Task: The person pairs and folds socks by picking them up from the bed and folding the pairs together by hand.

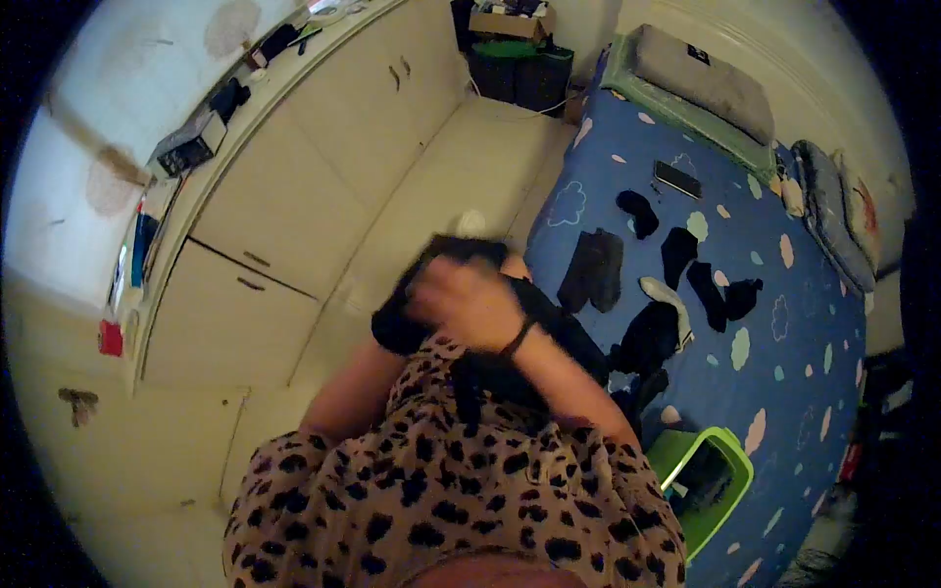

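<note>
A black piece of cloth, sock-like but blurred, lies across the front of my lap. My left forearm runs up to it, and the left hand is hidden behind or inside the cloth. Over the cloth is my right hand, smeared by motion, with a dark band on its wrist. To the right on the bed lie a pair of dark grey socks, a rolled black sock, several other black socks and a light grey sock. A larger black bundle sits near my right elbow.
A green basket with dark contents stands on the bed at lower right. The blue patterned bedsheet also bears a phone, a grey pillow and a folded quilt. White cabinets line the left, beyond a pale floor.
</note>
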`<action>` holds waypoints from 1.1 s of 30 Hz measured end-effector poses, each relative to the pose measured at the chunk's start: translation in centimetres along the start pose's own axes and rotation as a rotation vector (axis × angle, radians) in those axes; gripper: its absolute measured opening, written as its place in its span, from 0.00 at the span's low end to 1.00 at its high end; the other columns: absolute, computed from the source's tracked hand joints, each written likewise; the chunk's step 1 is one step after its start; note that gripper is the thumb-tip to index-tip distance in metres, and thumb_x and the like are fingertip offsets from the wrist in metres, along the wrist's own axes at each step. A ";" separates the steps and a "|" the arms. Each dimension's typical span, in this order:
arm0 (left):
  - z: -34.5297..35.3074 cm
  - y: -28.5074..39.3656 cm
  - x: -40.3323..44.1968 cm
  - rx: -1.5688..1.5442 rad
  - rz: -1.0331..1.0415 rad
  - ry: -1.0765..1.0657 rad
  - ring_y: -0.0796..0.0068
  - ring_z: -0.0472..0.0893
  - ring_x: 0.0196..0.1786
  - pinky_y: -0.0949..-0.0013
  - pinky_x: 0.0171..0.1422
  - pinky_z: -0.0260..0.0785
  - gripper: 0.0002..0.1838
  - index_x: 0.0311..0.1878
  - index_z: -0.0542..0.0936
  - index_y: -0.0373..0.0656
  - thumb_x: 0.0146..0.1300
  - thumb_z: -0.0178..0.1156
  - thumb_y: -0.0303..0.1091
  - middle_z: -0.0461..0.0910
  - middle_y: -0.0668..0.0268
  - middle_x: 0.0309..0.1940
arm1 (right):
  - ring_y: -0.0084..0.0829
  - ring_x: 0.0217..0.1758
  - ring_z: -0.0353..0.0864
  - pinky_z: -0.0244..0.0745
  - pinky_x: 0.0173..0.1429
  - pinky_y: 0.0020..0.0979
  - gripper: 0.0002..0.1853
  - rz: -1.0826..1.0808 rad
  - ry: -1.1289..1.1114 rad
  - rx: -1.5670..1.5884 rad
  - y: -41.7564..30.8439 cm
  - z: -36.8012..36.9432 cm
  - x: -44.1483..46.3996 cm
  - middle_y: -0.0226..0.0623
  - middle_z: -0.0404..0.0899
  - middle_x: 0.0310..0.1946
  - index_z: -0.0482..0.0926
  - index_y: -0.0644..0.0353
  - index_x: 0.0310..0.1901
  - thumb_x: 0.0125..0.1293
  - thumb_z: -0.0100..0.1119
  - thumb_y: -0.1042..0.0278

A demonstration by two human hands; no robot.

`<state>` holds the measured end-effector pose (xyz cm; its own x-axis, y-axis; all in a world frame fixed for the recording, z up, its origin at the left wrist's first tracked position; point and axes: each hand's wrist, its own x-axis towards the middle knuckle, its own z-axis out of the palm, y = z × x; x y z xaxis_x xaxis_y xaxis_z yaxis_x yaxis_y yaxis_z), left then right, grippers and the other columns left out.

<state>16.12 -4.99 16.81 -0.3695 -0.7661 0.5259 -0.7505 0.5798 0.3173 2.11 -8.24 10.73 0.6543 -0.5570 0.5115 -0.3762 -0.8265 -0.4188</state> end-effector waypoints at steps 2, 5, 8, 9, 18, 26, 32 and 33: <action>-0.2 -0.3 -0.4 0.043 -0.032 0.060 0.57 0.74 0.57 0.63 0.64 0.65 0.19 0.52 0.75 0.36 0.62 0.56 0.37 0.76 0.55 0.51 | 0.46 0.52 0.74 0.72 0.52 0.42 0.17 0.239 0.150 -0.030 0.6 -2.6 0.6 0.48 0.76 0.48 0.75 0.62 0.49 0.59 0.54 0.65; -1.9 0.0 0.1 -0.083 0.104 0.030 0.59 0.71 0.62 0.60 0.67 0.61 0.18 0.55 0.76 0.40 0.66 0.50 0.37 0.75 0.55 0.56 | 0.49 0.47 0.74 0.71 0.51 0.43 0.17 0.262 0.398 0.043 -1.8 -4.2 1.4 0.47 0.76 0.42 0.74 0.63 0.44 0.51 0.61 0.70; 3.1 -1.9 -4.6 0.324 0.100 -0.133 0.60 0.69 0.65 0.60 0.70 0.59 0.18 0.59 0.75 0.42 0.69 0.48 0.37 0.74 0.55 0.58 | 0.49 0.51 0.75 0.72 0.52 0.40 0.20 -0.043 0.066 -0.015 -6.5 -3.4 2.1 0.49 0.77 0.43 0.73 0.64 0.49 0.52 0.59 0.72; 2.4 -1.5 -4.1 0.391 -0.014 -0.207 0.59 0.68 0.66 0.60 0.70 0.58 0.19 0.60 0.74 0.43 0.70 0.48 0.37 0.74 0.56 0.59 | 0.48 0.47 0.76 0.73 0.48 0.41 0.19 -0.144 0.092 0.095 -4.9 -3.5 2.2 0.48 0.77 0.41 0.74 0.63 0.47 0.52 0.59 0.71; -0.1 2.4 -2.0 -0.439 -0.246 -0.103 0.60 0.65 0.68 0.61 0.73 0.55 0.22 0.63 0.69 0.39 0.69 0.50 0.39 0.67 0.57 0.64 | 0.48 0.51 0.74 0.69 0.55 0.43 0.26 -0.367 0.178 0.228 -5.3 -5.6 1.1 0.43 0.77 0.47 0.75 0.59 0.51 0.52 0.64 0.55; 1.7 3.9 0.4 -0.922 -0.424 -0.433 0.65 0.61 0.71 0.64 0.77 0.49 0.25 0.69 0.61 0.37 0.70 0.50 0.31 0.62 0.57 0.69 | 0.30 0.43 0.80 0.72 0.49 0.28 0.19 0.761 0.399 1.082 4.9 -3.8 -5.1 0.36 0.82 0.42 0.80 0.64 0.45 0.72 0.46 0.55; 6.8 2.6 0.6 -0.724 -0.021 -0.343 0.62 0.72 0.62 0.65 0.69 0.61 0.32 0.64 0.66 0.32 0.69 0.36 0.50 0.71 0.53 0.59 | 0.28 0.44 0.80 0.74 0.51 0.29 0.17 0.925 0.323 1.471 1.5 -6.3 -5.8 0.34 0.82 0.41 0.79 0.65 0.45 0.71 0.50 0.57; 7.1 2.7 0.6 -0.690 0.038 -0.327 0.62 0.74 0.59 0.65 0.67 0.64 0.37 0.63 0.66 0.30 0.70 0.30 0.57 0.74 0.52 0.56 | 0.29 0.45 0.81 0.75 0.51 0.30 0.17 0.922 0.308 1.552 1.5 -6.7 -5.9 0.35 0.82 0.42 0.77 0.65 0.46 0.72 0.51 0.58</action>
<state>9.98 -5.88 12.36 -0.6121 -0.7229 0.3205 -0.2608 0.5672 0.7812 -6.67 -6.75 12.09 0.4172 -0.8793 -0.2296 0.4899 0.4304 -0.7581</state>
